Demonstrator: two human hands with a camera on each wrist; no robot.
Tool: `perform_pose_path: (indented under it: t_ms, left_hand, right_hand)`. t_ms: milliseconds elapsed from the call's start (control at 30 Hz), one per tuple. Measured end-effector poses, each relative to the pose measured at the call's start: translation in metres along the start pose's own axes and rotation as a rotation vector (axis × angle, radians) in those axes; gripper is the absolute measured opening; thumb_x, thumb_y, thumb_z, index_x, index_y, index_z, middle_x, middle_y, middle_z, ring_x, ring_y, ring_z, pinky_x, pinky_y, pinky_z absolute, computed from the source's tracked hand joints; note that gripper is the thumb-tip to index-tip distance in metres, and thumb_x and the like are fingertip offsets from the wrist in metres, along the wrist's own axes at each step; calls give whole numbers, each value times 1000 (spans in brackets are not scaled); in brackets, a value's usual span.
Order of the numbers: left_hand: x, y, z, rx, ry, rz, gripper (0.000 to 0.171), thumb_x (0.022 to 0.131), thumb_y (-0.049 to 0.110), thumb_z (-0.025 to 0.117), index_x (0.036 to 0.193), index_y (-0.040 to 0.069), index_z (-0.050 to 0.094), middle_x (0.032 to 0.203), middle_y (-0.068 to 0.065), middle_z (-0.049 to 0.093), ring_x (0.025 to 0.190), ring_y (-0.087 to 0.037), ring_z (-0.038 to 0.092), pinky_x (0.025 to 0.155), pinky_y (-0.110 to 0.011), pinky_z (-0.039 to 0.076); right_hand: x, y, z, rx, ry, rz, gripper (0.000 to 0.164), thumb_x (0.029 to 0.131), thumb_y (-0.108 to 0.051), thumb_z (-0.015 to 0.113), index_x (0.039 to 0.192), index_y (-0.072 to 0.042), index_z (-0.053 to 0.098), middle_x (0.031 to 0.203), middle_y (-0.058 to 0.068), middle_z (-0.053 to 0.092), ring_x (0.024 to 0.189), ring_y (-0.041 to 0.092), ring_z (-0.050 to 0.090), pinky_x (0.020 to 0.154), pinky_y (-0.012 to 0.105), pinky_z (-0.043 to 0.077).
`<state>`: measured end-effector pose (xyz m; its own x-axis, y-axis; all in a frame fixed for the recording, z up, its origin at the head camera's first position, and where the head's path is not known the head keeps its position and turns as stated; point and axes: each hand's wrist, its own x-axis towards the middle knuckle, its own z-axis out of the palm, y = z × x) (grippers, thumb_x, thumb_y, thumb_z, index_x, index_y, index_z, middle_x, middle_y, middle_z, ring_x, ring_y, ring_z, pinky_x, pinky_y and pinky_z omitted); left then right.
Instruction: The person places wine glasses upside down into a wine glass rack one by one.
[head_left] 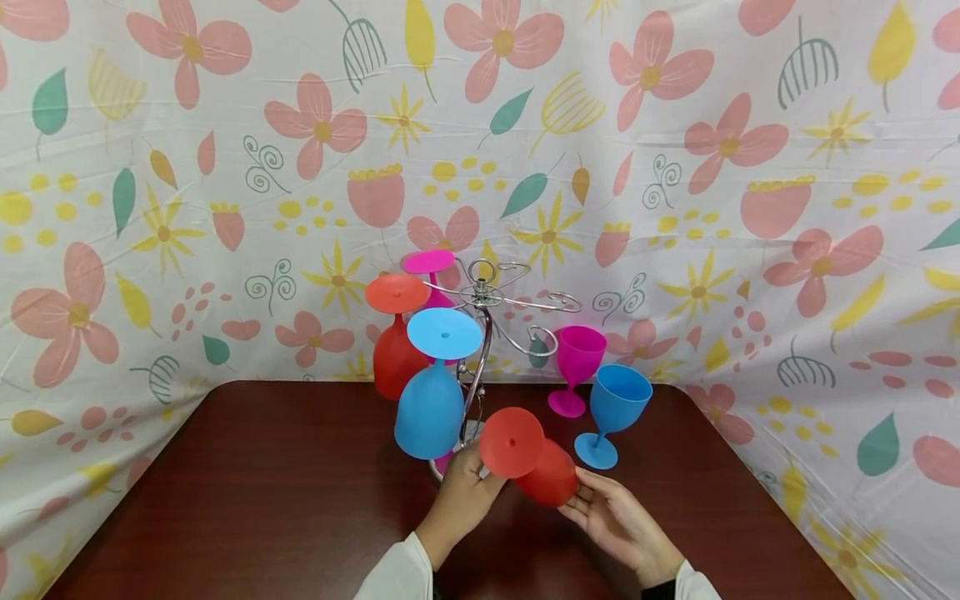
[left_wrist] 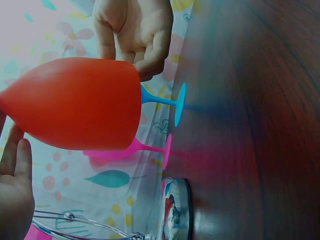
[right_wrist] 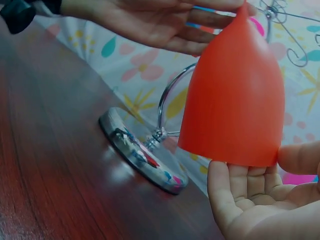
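Observation:
A red plastic goblet (head_left: 551, 477) hangs upside down between both hands, its round foot toward the head camera. At its stem, my left hand (head_left: 459, 498) pinches it between thumb and fingers. The right hand (head_left: 621, 523) holds the bowl by its rim; in the right wrist view the thumb (right_wrist: 300, 159) lies at one side and fingers curl under the edge. Just behind stands a chrome stemware rack (head_left: 483, 333) with curled wire arms. On its left side hang an inverted blue goblet (head_left: 431, 408), another red goblet (head_left: 397, 358) and a pink goblet (head_left: 429, 263).
Upright on the dark wooden table (head_left: 300, 500), right of the rack, are a pink goblet (head_left: 581, 354) and a blue goblet (head_left: 618, 404). The rack's round shiny base (right_wrist: 145, 150) sits close behind the hands. A flower-print cloth (head_left: 262, 208) hangs behind the table.

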<state>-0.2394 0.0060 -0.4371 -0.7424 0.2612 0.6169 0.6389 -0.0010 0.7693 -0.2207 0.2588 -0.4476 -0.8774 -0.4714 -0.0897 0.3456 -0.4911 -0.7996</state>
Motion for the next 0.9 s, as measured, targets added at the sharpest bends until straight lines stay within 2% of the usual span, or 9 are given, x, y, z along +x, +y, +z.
perform_pose_path:
  t_ms: [167, 267, 400, 533, 633, 767, 900]
  left_hand:
    - [3, 2, -1, 22, -2, 34, 34, 101, 16, 62, 135, 14, 62, 122, 0, 68, 116, -19, 61, 99, -42, 50]
    - [6, 7, -3, 12, -2, 32, 34, 101, 14, 62, 135, 13, 62, 123, -2, 69, 114, -19, 62, 97, -41, 51]
    - [12, 14, -5, -16, -11, 15, 36, 100, 12, 63, 136, 12, 61, 127, -2, 67, 119, -21, 61, 97, -41, 51]
    - [15, 19, -7, -32, -31, 10, 38, 101, 11, 62, 138, 11, 59, 130, -4, 66, 125, -23, 58, 100, -43, 49]
    - [16, 22, -8, -43, -42, 13, 38, 102, 11, 59, 140, 11, 57, 132, -5, 64, 127, -24, 57, 99, -42, 49]
    - [21, 26, -9, -42, -52, 4, 39, 103, 14, 58, 142, 14, 55, 135, -4, 62, 129, -23, 55, 100, -41, 48]
    - [27, 30, -10, -44, -70, 2, 43, 103, 14, 57, 145, 16, 51, 139, -3, 58, 131, -22, 53, 104, -46, 44]
  right_hand:
    - [0, -1, 0, -76, 27, -15, 32, 110, -19, 39, 113, -16, 71, 116, 3, 66, 108, 19, 62, 104, 36, 46]
    - [1, -2, -1, -147, 50, -20, 31, 110, -22, 41, 113, -18, 71, 114, 1, 67, 106, 18, 63, 102, 35, 48]
    - [4, -5, -1, -273, 121, -35, 31, 109, -30, 44, 123, -14, 66, 113, 1, 68, 104, 17, 65, 99, 34, 50]
    - [11, -8, -1, -482, 199, -47, 53, 107, -39, 46, 142, 1, 49, 119, 4, 64, 107, 19, 63, 99, 36, 50]
    - [20, -9, -1, -663, 233, -54, 66, 105, -44, 49, 147, 6, 41, 127, 9, 61, 112, 23, 61, 101, 41, 48]
    - [35, -7, -1, -891, 249, -89, 60, 103, -46, 52, 142, -1, 50, 134, 12, 58, 119, 29, 58, 102, 48, 47]
    - [49, -5, -1, -1075, 224, -136, 49, 102, -43, 57, 139, -11, 56, 136, 9, 58, 127, 32, 53, 102, 56, 45]
